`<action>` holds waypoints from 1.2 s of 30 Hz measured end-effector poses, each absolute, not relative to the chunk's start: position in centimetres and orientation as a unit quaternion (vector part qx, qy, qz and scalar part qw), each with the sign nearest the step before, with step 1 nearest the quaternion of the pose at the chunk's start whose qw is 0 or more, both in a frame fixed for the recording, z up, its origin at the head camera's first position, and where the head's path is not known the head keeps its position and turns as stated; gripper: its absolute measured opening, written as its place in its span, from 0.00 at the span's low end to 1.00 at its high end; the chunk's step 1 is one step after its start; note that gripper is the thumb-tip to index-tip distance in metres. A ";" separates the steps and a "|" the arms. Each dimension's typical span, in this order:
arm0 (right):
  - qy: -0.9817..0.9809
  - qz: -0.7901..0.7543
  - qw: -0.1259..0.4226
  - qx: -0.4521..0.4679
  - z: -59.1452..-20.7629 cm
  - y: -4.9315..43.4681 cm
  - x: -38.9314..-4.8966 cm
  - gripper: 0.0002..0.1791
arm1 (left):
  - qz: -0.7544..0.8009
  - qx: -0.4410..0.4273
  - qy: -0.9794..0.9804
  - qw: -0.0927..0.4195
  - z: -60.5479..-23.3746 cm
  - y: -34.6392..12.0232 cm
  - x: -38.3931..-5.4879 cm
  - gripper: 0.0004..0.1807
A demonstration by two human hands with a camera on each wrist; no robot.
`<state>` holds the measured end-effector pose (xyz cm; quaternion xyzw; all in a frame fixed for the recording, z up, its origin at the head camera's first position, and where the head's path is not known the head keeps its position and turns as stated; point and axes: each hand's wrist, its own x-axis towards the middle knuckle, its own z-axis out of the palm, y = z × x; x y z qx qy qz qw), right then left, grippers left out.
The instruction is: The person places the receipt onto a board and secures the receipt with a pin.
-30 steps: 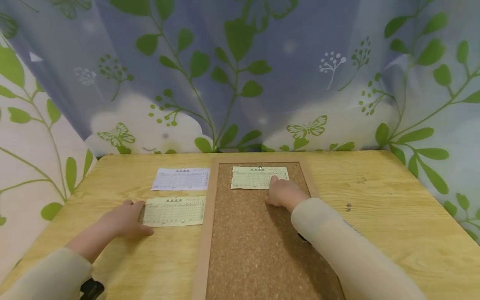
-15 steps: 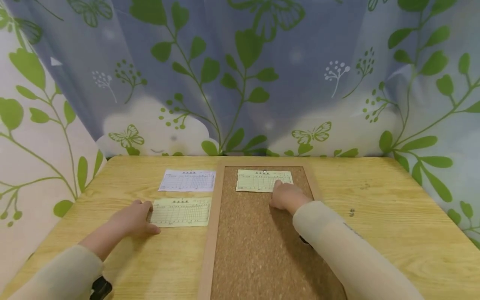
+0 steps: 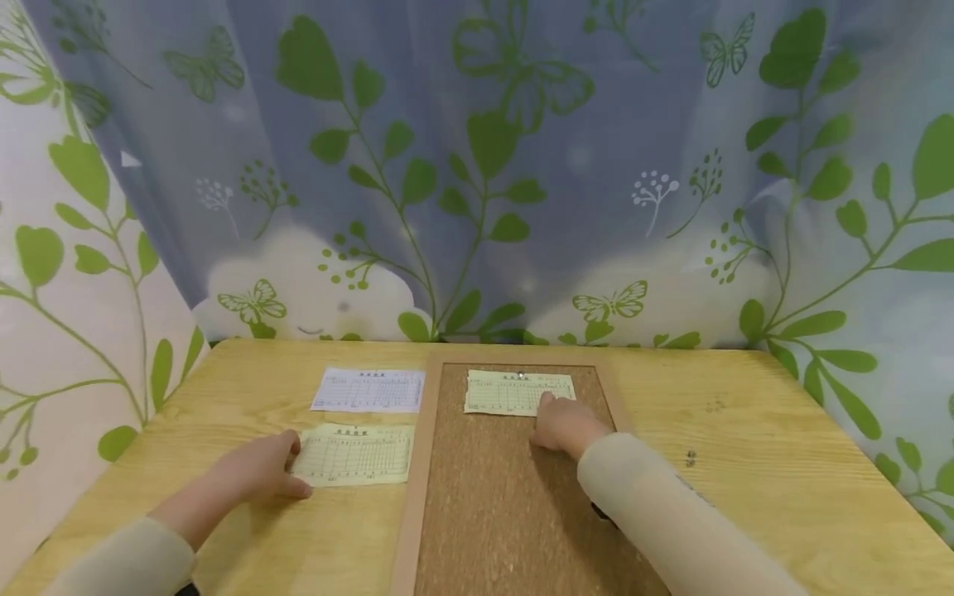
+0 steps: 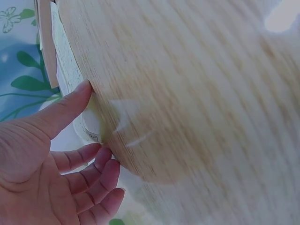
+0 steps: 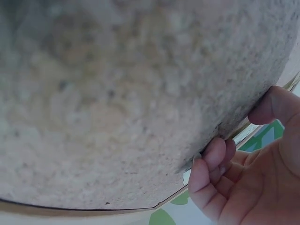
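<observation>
At the far end of the cork board, the pinned green slip is lying flat, a small bright pin showing at its top edge. Your right hand is touching its near right corner with bent fingers; whether they are gripping anything, I cannot tell. Left of the board, your left hand is spreading thumb and fingers wide at the loose green slip's left edge. You are probably securing that corner; the next move is likely calling for steady pressure there.
</observation>
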<state>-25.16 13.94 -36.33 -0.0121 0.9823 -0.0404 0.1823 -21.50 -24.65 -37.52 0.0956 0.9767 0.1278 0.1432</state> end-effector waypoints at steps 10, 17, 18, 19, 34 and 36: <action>0.978 -0.071 0.186 -0.063 -35.8 14.7 -24.9 0.10 | 0.141 0.103 0.972 0.157 -37.7 -25.1 -20.7 0.33; 0.987 -0.015 0.156 -0.044 -36.5 12.8 -22.7 0.15 | 0.170 0.100 0.963 0.185 -37.7 -23.8 -20.4 0.36; 0.987 -0.009 0.157 -0.043 -36.7 12.7 -22.6 0.15 | 0.165 0.094 0.965 0.184 -37.8 -23.5 -20.4 0.38; 0.986 -0.005 0.159 -0.042 -36.8 12.6 -22.4 0.16 | 0.161 0.089 0.966 0.181 -37.9 -23.3 -20.4 0.39; 0.981 -0.049 0.175 -0.070 -35.2 13.8 -24.4 0.21 | 0.146 0.049 0.973 0.172 -36.8 -23.2 -22.8 0.32; 0.978 -0.053 0.187 -0.073 -35.3 13.8 -24.4 0.20 | 0.147 0.047 0.973 0.174 -37.0 -23.5 -22.6 0.28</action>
